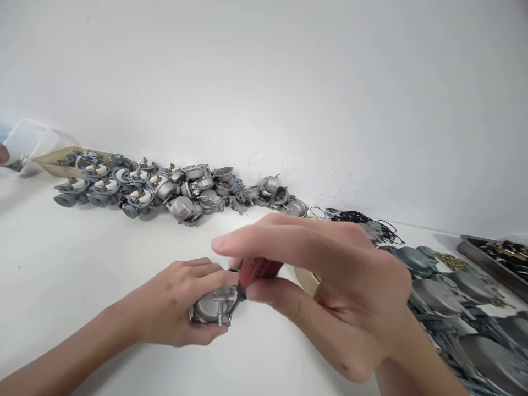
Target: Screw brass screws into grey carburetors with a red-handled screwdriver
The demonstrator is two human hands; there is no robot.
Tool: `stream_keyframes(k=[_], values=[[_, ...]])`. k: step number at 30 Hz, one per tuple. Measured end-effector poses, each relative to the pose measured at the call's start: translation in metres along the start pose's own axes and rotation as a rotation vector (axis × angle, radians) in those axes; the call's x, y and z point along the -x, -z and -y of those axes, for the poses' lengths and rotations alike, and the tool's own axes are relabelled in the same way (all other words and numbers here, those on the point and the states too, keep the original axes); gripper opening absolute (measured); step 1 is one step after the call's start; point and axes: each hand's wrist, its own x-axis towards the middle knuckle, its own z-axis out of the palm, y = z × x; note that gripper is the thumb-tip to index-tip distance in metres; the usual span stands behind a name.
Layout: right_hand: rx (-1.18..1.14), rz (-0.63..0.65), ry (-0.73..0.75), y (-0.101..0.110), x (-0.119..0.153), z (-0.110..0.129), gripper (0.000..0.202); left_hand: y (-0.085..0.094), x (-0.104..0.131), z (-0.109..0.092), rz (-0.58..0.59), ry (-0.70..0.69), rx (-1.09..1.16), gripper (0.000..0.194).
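My left hand (pixel 185 302) is wrapped round a grey metal carburetor float bowl (pixel 208 308) above the white table, its drain spout facing up. In my right hand (pixel 330 291) is a screwdriver (pixel 259 269) with a red and black handle, held between thumb and fingers. The tool slants down to the left, and its tip is at a small brass-coloured screw beside the spout. Whatever lies under the bowl is hidden by my left fingers.
Carburetor bodies with white floats (pixel 105 187) stand at the back left, beside loose float bowls (pixel 198 192). Black rubber rings (pixel 355 215) lie behind my right hand. Assembled carburetors (pixel 437 297) and a dark tray (pixel 495 261) fill the right. A clear plastic bin (pixel 35 143) stands far left, near another person's fingertip.
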Motion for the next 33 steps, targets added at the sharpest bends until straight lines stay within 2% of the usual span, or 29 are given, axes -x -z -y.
stream_keyframes(k=[2,6,11,13,16,20,24,26,29,30,33], values=[[-0.044,0.037,-0.015,0.001,0.0,0.004,0.035,0.002,-0.001,-0.002,0.014,0.011,-0.002,0.042],[-0.052,0.115,-0.039,0.005,0.001,0.014,0.034,0.004,-0.005,-0.005,0.059,0.062,0.04,0.008],[-0.036,0.169,-0.071,0.003,0.002,0.016,0.032,0.008,-0.008,-0.007,0.095,0.097,0.069,0.012],[0.051,0.114,-0.033,0.001,0.001,0.011,0.028,0.008,-0.007,-0.006,0.107,0.103,0.058,0.012],[0.168,0.065,-0.012,0.002,0.0,0.005,0.028,0.004,-0.002,-0.003,0.093,0.098,0.024,0.026],[-0.013,0.172,-0.06,0.002,0.0,0.006,0.044,0.0,0.0,-0.001,0.04,0.061,-0.001,0.036],[-0.006,0.035,-0.056,-0.003,0.0,0.008,0.02,0.003,-0.005,-0.005,0.08,0.076,0.043,0.036],[-0.012,0.033,-0.046,-0.004,0.0,0.007,0.027,0.005,-0.006,-0.006,0.085,0.074,0.041,0.04],[-0.111,0.168,-0.036,-0.003,-0.002,0.004,0.047,0.004,-0.003,-0.003,0.077,0.056,0.003,0.045],[-0.118,0.177,-0.034,-0.004,-0.002,0.002,0.048,0.003,-0.002,-0.002,0.077,0.053,-0.009,0.045],[-0.018,0.024,0.001,-0.007,-0.002,-0.004,0.029,-0.001,0.002,0.002,0.076,0.06,-0.015,0.044]])
